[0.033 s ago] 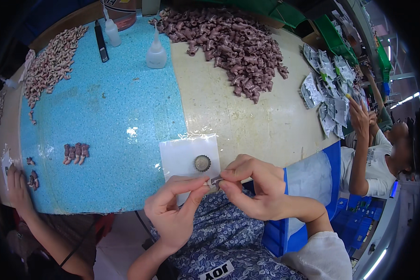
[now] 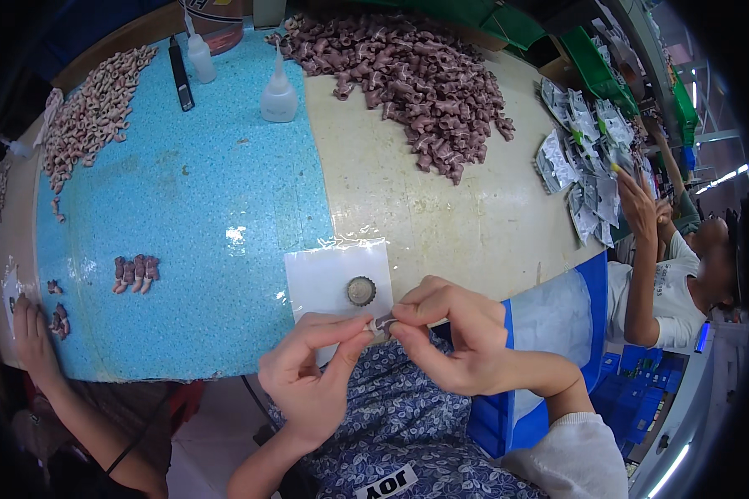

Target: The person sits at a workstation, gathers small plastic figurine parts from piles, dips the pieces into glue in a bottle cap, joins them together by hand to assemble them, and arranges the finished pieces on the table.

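Observation:
My left hand (image 2: 310,376) and my right hand (image 2: 459,339) meet at the table's near edge, both closed in a pinch. Between their fingertips is a small purple-and-pale figurine piece (image 2: 381,323), mostly covered by the fingers. Each hand grips one end of it. Just beyond lies a white sheet (image 2: 314,279) with a shiny clear edge. On that sheet sits a round crimped bottle cap (image 2: 360,291), its greyish inside facing up. To the left, a short row of purple figurine pieces with pale ends (image 2: 136,273) rests on the blue mat (image 2: 216,191).
Loose purple pieces (image 2: 408,79) form a big pile at the back, and pale curved pieces (image 2: 91,108) another at far left. A white dropper bottle (image 2: 279,98) and a black cutter (image 2: 180,75) stand or lie between. Co-workers' hands (image 2: 33,337) (image 2: 638,204) work on both sides.
The right-hand co-worker's hand has shifted slightly to the left. My own hands stay almost still, with the same piece between the fingertips.

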`<state>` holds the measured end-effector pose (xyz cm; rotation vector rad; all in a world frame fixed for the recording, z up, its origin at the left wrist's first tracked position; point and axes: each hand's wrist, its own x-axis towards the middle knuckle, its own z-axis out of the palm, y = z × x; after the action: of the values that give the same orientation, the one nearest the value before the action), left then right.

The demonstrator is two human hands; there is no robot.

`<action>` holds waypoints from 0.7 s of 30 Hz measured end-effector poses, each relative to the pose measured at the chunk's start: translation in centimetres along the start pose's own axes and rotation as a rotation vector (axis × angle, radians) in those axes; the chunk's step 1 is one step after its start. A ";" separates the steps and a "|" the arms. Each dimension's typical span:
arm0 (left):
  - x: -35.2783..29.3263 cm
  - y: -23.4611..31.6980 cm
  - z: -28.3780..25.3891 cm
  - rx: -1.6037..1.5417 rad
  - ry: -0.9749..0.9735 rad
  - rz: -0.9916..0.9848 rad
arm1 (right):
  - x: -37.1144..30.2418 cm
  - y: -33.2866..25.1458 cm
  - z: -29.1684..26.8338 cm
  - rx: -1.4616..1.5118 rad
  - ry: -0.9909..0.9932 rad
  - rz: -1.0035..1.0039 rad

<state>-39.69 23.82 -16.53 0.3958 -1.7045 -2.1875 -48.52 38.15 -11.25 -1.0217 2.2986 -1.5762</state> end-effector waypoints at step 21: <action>-0.2 1.2 0.7 0.281 0.012 0.419 | -1.1 0.4 1.0 -0.323 -0.136 -0.122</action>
<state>-39.70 24.26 -15.24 0.1019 -1.8923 -1.6547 -47.37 38.12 -12.32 -1.3193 2.4864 -1.1519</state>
